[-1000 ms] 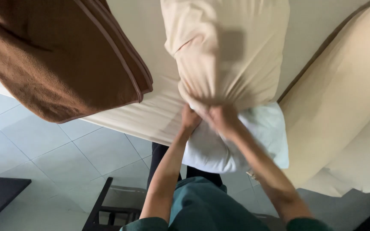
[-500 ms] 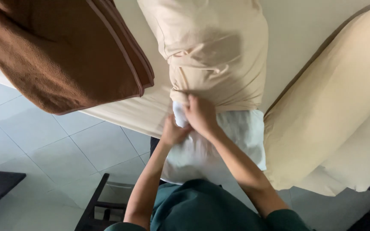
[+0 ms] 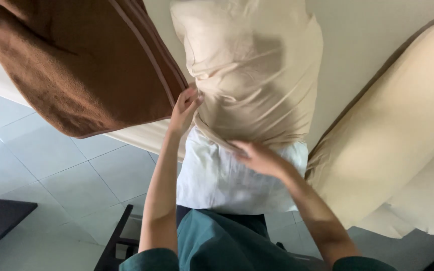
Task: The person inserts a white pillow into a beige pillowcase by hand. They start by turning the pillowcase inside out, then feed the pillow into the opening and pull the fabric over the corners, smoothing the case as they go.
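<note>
Pale tiled floor (image 3: 51, 170), bed above. Left hand (image 3: 184, 108) grip is pinched on the beige pillowcase (image 3: 257, 75) edge; right hand (image 3: 259, 158) lies open on the white pillow (image 3: 217, 178), which protrudes from the case mouth, long axis toward the body.

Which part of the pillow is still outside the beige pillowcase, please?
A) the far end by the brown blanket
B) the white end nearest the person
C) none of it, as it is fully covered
B: the white pillow sticks out below the beige pillowcase opening, towards the person.
</note>
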